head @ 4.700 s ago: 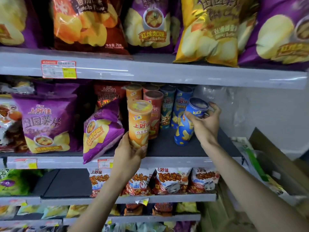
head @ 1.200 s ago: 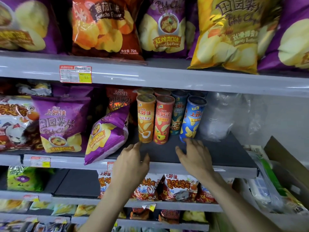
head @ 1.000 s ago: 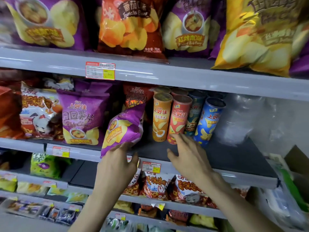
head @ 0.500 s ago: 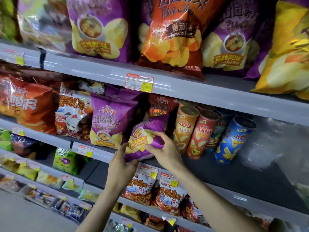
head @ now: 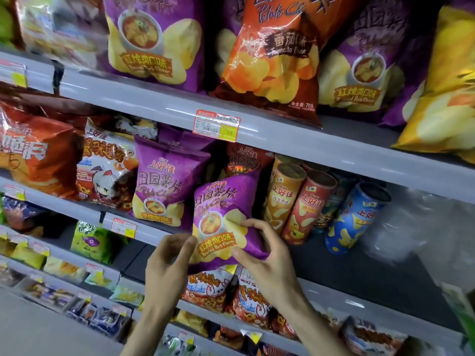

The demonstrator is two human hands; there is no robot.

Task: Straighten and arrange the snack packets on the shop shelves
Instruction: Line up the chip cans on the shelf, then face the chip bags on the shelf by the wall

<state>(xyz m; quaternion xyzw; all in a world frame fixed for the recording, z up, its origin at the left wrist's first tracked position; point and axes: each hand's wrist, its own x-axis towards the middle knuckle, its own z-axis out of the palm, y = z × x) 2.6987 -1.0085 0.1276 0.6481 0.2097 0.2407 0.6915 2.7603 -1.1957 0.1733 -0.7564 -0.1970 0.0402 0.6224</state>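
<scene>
The right hand (head: 267,265) pinches a purple Oishi packet (head: 223,201) marked "Braised Pork Flavor"; the left hand (head: 167,265) grips its left edge. Oishi tubes (head: 305,206) stand beside it.

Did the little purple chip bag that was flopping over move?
Yes. The left hand and right hand hold the small purple bag; it has swung upright, its top now nearly reaching the top of the orange tube beside it.
</scene>
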